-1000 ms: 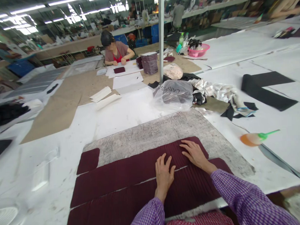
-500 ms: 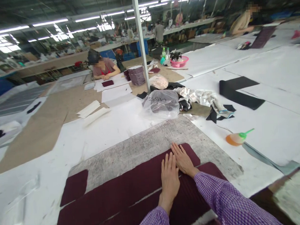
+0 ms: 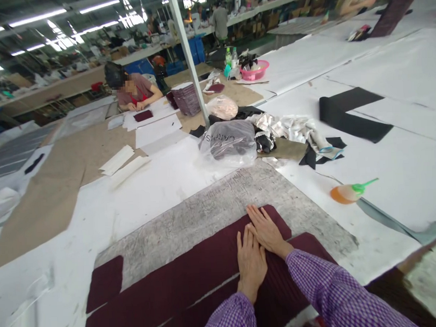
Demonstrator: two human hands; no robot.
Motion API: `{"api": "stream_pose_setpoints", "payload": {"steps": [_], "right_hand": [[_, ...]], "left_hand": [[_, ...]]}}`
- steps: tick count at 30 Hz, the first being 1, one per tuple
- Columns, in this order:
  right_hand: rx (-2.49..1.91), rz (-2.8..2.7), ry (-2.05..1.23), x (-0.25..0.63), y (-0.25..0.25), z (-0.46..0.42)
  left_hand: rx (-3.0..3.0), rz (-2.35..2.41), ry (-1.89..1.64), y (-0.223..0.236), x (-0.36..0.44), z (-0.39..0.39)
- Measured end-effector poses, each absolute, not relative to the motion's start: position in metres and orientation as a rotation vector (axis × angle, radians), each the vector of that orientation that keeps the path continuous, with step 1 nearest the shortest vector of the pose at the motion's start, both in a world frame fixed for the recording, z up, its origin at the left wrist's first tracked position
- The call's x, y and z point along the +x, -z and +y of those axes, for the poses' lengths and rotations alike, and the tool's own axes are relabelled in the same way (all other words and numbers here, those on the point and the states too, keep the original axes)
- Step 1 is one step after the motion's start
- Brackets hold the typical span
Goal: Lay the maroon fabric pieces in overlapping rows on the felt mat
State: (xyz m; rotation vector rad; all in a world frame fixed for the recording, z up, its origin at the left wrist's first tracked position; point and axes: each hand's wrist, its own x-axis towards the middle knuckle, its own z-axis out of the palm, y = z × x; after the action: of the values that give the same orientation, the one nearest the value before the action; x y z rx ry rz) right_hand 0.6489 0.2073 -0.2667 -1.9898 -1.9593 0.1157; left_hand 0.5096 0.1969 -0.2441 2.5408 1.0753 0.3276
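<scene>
Both my hands lie flat on dark maroon fabric panels, close together near the panels' right end. My left hand (image 3: 251, 261) has its fingers stretched out on the long upper panel (image 3: 179, 276). Just beyond it, my right hand (image 3: 267, 229) rests with fingers extended on the same panel, close to its cut corner. A second maroon panel (image 3: 281, 288) lies below, partly under my wrists and sleeves. To the left is a small maroon piece (image 3: 105, 282). The panels sit on a scuffed grey board (image 3: 219, 197).
A squeeze bottle with orange liquid (image 3: 345, 193) lies to the right. Beyond the board are a clear plastic bag (image 3: 229, 141), crumpled scraps (image 3: 292, 129) and a metal post (image 3: 186, 54). Black material (image 3: 353, 112) lies at right. A co-worker (image 3: 137, 92) leans over the far table.
My view has shifted slightly. My left hand has slid a little to the right, closer against my right hand. Both remain flat on the fabric.
</scene>
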Motion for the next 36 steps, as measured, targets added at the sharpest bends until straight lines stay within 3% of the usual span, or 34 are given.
{"api": "stream_pose_setpoints", "payload": {"steps": [13, 21, 28, 36], "right_hand": [[-2.238, -1.782, 0.275, 0.721, 0.262, 0.211], [-2.081, -2.017, 0.349, 0.658, 0.259, 0.204], [-2.075, -2.019, 0.33, 0.635, 0.267, 0.204], [-2.155, -2.077, 0.293, 0.587, 0.27, 0.2]], "left_hand": [[2.346, 1.037, -0.442, 0.226, 0.501, 0.197], [2.036, 1.11, -0.672, 0.215, 0.478, 0.205], [1.693, 1.393, -0.856, 0.194, 0.33, 0.193], [1.09, 1.982, -1.01, 0.215, 0.137, 0.08]]}}
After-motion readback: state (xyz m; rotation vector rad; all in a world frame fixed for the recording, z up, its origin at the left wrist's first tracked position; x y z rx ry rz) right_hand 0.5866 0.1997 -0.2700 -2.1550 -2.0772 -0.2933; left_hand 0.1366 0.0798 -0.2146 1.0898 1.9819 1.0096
